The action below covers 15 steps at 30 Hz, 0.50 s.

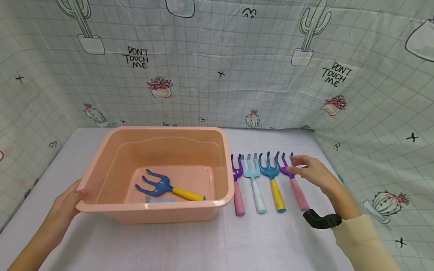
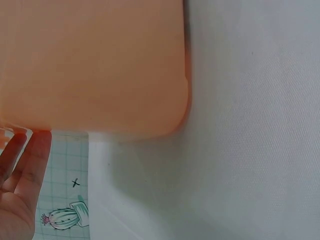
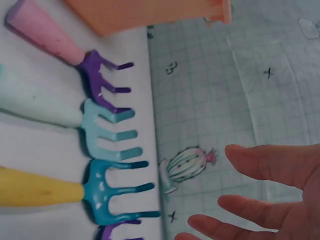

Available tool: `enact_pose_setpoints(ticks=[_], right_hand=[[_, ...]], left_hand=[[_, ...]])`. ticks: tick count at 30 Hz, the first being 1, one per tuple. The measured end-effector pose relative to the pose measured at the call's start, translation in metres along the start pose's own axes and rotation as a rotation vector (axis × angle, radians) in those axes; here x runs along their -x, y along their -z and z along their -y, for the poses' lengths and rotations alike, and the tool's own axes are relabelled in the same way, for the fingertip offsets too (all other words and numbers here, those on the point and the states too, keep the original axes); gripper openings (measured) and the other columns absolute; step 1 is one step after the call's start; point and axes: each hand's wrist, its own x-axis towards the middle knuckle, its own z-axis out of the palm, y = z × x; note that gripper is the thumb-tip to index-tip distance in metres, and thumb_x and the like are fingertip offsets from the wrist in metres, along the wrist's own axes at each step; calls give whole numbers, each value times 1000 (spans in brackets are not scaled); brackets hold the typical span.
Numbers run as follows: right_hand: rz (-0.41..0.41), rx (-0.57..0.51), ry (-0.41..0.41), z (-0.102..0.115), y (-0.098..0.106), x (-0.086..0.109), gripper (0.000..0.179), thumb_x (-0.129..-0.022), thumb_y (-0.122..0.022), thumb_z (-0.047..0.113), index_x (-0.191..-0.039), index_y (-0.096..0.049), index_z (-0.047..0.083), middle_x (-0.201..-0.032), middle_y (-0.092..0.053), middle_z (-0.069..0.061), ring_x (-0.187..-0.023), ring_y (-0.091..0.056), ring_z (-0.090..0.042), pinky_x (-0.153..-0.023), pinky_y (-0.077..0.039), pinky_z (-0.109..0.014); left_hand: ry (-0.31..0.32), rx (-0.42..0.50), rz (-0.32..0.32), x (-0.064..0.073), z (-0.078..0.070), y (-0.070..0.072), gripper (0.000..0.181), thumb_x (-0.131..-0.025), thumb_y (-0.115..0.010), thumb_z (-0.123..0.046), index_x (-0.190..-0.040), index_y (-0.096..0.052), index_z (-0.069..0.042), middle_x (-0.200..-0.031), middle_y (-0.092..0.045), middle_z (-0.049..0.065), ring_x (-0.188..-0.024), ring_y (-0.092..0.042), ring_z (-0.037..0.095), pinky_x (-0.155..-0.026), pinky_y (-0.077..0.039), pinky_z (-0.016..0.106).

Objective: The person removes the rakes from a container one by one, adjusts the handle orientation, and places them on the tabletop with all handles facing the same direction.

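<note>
My left hand [image 1: 66, 201] grips the left rim of a peach plastic tub [image 1: 149, 207], thumb over the rim. In the left wrist view, the fingers [image 2: 37, 157] touch the tub's edge from outside. Inside the tub lie a blue garden hand fork with a yellow handle [image 1: 188, 194] and a light blue piece [image 1: 159, 200], mostly hidden by the front wall. My right hand [image 1: 313, 173], fingers apart and holding nothing, hovers by the tines of the rightmost hand fork [image 1: 299, 194], purple with a pink handle. I cannot tell whether it touches them.
Right of the tub stand in a row another purple-and-pink fork [image 1: 239, 199], a light blue one [image 1: 257, 195] and a blue-and-yellow one [image 1: 277, 194]. A white cloth [image 1: 162, 248] covers the table. A cactus-print curtain [image 1: 217, 49] encloses the back and sides.
</note>
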Motion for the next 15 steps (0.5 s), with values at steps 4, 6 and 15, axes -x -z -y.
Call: enact_pose_setpoints(ticks=[4, 6, 15], right_hand=[[-6, 27, 99, 29, 9, 1, 61, -92, -55, 37, -136, -39, -3, -130, -48, -27, -114, -49, -41, -87, -47, -50], [-9, 31, 130, 44, 13, 1, 59, -92, -55, 37, -136, -40, 0, -129, -50, -25, -113, -51, -38, -86, -47, -48], [45, 47, 253, 114, 23, -1, 55, -90, -59, 37, -134, -45, 8, -130, -52, -16, -114, -52, -31, -91, -45, -48]], left_hand=[[-11, 22, 3, 0, 0, 0, 39, -99, -31, -12, -126, -46, -37, -104, -57, -25, -87, -54, -5, -72, -40, 7], [-17, 34, 5, 0, 1, 0, 39, -99, -32, -12, -126, -46, -36, -105, -57, -24, -88, -54, -5, -73, -40, 7], [-1, -21, -7, 0, 1, -1, 38, -100, -31, -15, -129, -44, -35, -106, -54, -28, -89, -53, -7, -73, -40, 7]])
